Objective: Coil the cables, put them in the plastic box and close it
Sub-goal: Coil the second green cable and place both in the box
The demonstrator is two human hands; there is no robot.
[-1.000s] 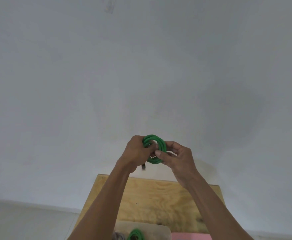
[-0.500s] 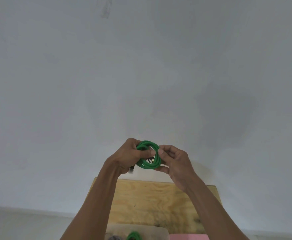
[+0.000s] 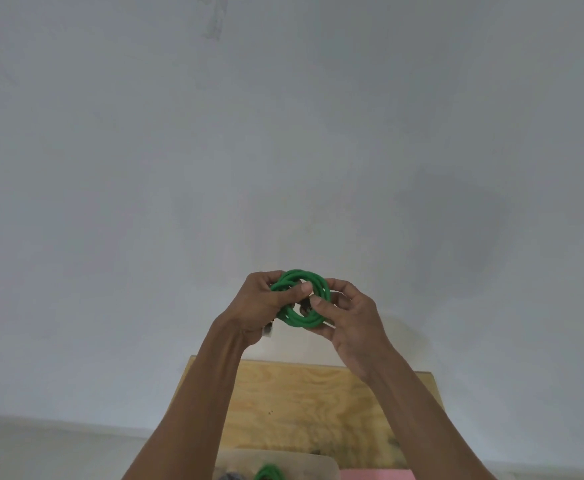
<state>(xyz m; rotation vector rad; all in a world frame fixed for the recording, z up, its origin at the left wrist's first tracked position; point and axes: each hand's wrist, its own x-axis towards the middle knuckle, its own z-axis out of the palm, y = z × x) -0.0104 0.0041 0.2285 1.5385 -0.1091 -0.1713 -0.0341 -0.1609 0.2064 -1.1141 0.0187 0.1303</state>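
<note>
Two hands hold one green cable (image 3: 302, 299) raised in front of a pale wall, wound into a small ring of several loops. You are at the coiling step, and by the look of the ring it is close to finished: no loose length trails from it, and only a dark plug end (image 3: 268, 330) pokes out beneath your left hand (image 3: 259, 306).

Your left hand is curled around the left side of the coil, thumb laid across the loops and pressing them against the fingers behind. Your right hand (image 3: 347, 318) cups the right and lower side, its thumb tip pushed into the ring's centre against a dark connector (image 3: 304, 308) there, apparently tucking that end in. Both grips are closed on the cable, neither one spread.

Below, at the bottom edge of the view, the plastic box (image 3: 313, 460) sits on a plywood tabletop (image 3: 301, 400), lid off as far as can be seen, with another green coil (image 3: 268, 473) already inside. A pink object (image 3: 377, 474) lies just right of it.

Your next move likely calls for keeping the loops pinched so they do not spring apart, then lowering the coil into the box beside the other one.
</note>
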